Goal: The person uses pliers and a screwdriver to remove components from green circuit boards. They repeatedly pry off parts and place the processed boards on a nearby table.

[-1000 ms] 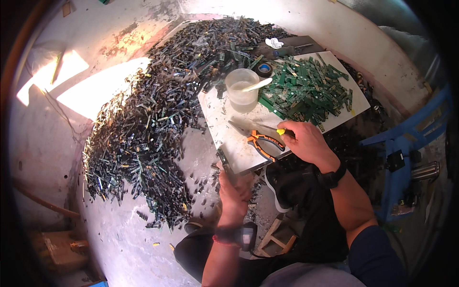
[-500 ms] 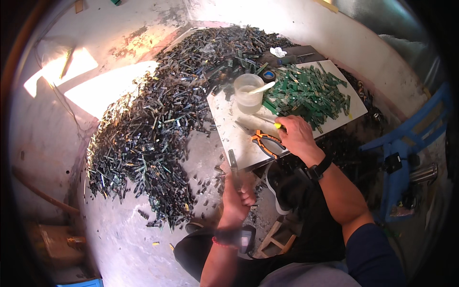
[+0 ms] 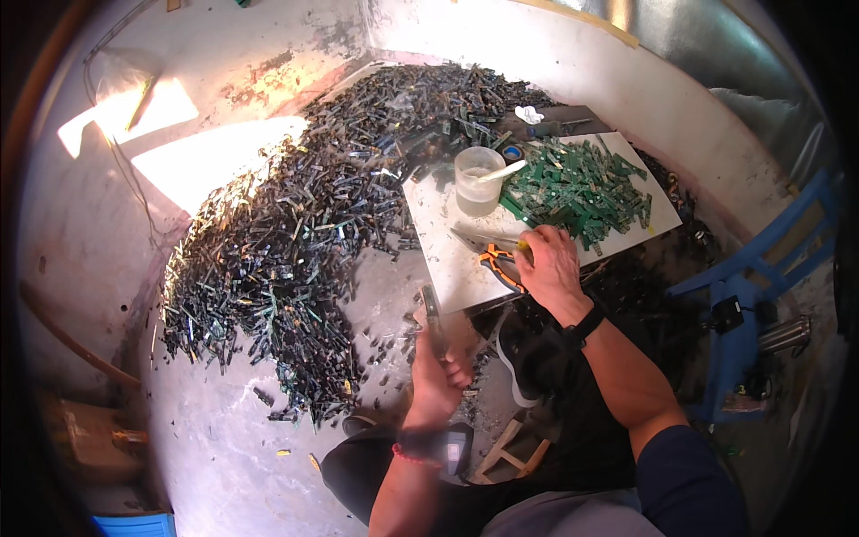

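Note:
My left hand [image 3: 437, 380] is closed low beside the board's front left corner. From its fingers a narrow dark strip [image 3: 431, 309], like a piece of circuit board, points upward. My right hand [image 3: 550, 268] is over the front of the white board [image 3: 456, 291], its fingers closed around the yellow handle of a thin metal tool [image 3: 490, 238], possibly a screwdriver. Pliers with orange and black handles [image 3: 497, 259] lie right beside those fingers, partly covered by them. Behind the right hand is a heap of green circuit board strips [image 3: 582, 192].
A clear plastic cup [image 3: 479, 183] with liquid and a white stick stands on the board, near a roll of dark tape [image 3: 512, 152]. A large pile of dark strips [image 3: 268, 268] covers the floor to the left. A blue plastic chair [image 3: 729, 304] stands on the right.
The view has shifted slightly, so the board appears farther right and lower. My right hand has slid a little over the pliers' handle. My left hand still holds the strip.

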The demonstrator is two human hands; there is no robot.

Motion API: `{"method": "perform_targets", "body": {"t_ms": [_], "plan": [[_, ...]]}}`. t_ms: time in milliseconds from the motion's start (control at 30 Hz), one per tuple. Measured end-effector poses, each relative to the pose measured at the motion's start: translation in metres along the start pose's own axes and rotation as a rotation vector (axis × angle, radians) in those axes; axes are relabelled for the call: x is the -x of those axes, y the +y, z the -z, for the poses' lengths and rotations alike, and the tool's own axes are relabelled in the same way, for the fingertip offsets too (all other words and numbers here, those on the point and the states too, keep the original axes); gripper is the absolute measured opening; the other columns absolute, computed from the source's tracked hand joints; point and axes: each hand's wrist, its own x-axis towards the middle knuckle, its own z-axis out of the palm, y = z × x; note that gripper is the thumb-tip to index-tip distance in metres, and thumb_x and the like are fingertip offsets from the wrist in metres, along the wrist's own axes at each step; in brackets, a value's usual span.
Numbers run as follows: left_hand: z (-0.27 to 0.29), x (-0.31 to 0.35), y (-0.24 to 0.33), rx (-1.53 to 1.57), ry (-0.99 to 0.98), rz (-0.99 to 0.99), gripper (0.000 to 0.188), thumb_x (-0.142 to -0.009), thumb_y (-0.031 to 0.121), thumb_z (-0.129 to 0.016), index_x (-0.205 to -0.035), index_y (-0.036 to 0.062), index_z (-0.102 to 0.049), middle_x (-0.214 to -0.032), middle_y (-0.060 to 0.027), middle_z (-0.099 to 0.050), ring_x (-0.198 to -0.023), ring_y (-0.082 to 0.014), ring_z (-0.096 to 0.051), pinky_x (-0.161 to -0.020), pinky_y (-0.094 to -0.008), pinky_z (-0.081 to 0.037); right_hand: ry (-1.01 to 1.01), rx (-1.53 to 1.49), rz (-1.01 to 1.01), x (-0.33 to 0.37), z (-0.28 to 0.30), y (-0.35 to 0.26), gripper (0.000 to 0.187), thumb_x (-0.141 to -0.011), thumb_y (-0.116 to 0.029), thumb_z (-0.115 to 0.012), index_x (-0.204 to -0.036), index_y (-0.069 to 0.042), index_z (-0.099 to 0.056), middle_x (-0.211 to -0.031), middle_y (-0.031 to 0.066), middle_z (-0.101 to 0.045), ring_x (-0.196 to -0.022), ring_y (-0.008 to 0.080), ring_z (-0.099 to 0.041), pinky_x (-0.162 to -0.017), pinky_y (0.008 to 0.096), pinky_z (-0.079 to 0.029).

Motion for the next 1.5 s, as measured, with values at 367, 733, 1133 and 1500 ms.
{"method": "perform_targets", "body": {"t_ms": [367,733,1133,1500], "plan": [[-0.001,0.000,0.001,-0.010,-0.010,-0.054,0.054,-0.099,0.051,-0.025,-0.063,0.0125,-0.038,-0.050,0.0038,-0.022,-0.041,-0.0111,-0.018,-0.041,-0.0273,-0.017,0.011,0.045,-0.062,-0.005,0.001,0.021,0.019,-0.087,-0.018,-0.060,-0.100,-0.005,-0.060,-0.088,0.0086,-0.063,-0.081,0.0286,-0.058,-0.072,0.0410,-0.046],[-0.001,0.000,-0.014,-0.100,0.237,-0.245,0.053,-0.095,0.056,-0.034,-0.065,0.0120,-0.040,-0.048,0.0032,-0.027,-0.038,-0.0100,-0.023,-0.038,-0.0250,-0.019,-0.935,-1.216,-0.426,0.071,0.086,-0.080,0.023,-0.098,-0.022,-0.047,-0.095,-0.001,-0.055,-0.068,0.0036,-0.057,-0.053,0.0084,-0.052,-0.046,0.0228,-0.038],[0.003,0.000,-0.017,-0.157,0.306,-0.381,0.051,-0.095,0.053,-0.037,-0.068,0.0111,-0.046,-0.052,0.0014,-0.038,-0.040,-0.0104,-0.029,-0.038,-0.0252,-0.021,-0.996,-1.274,-0.438,0.081,0.070,-0.086,0.029,-0.099,-0.026,-0.044,-0.095,0.000,-0.058,-0.069,0.0030,-0.057,-0.052,0.0087,-0.052,-0.046,0.0225,-0.038],[0.025,-0.017,-0.026,-0.460,0.376,-0.608,0.047,-0.100,0.046,-0.033,-0.081,0.0077,-0.053,-0.067,-0.0008,-0.051,-0.054,-0.0108,-0.044,-0.048,-0.0261,-0.036,-0.846,-1.295,-0.530,0.101,0.042,-0.098,0.024,-0.098,-0.021,-0.049,-0.087,-0.001,-0.056,-0.066,0.0012,-0.054,-0.052,0.0073,-0.050,-0.046,0.0236,-0.038]]}}
